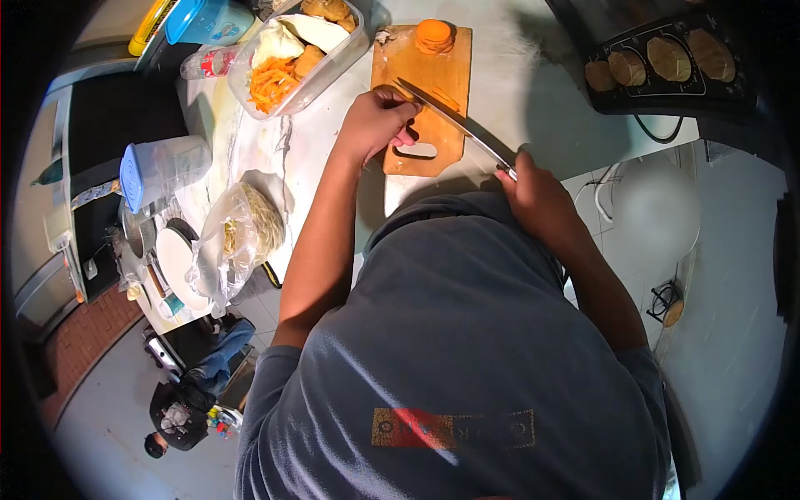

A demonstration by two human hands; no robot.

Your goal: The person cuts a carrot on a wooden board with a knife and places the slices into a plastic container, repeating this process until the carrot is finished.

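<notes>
the carrot piece sits under the left hand on the board, near the board's middle; only a sliver of orange shows by the fingertips, so its long axis cannot be told. the left fingers are curled closed, pinning it down. the knife lies slantwise across the board, tip touching the left fingertips, handle running back to the right hand, whose fingers are wrapped shut on the handle. so the piece lies at the blade's far end, right against the left hand, well apart from the right. a stack of carrot rounds stands at the board's far edge. beside the board, on the counter, a clear tub holds shredded carrot and other food. a bag of noodles lies nearer. the shirt print is blurred, unreadable.
</notes>
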